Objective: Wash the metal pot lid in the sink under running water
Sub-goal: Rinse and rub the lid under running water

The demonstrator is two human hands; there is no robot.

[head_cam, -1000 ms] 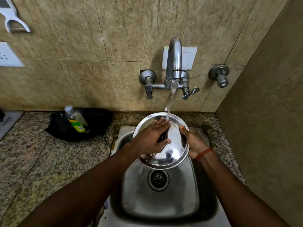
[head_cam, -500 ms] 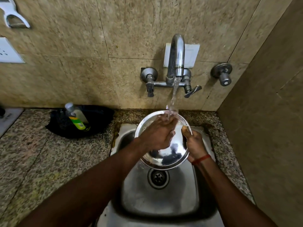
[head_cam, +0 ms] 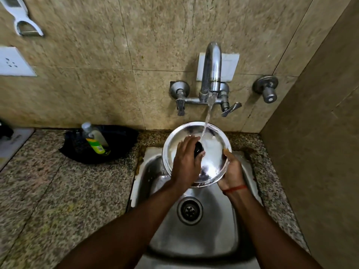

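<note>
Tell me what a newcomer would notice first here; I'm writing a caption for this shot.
The shiny metal pot lid, held tilted over the sink at centre, with water from the tap striking its upper part. The left hand lies across its face by the black knob while the right hand grips its right rim.

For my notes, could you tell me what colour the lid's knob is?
The knob is black, best seen in the head view.

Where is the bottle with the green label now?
In the head view, the bottle lies in the black pan on the counter, left of the sink.
</note>
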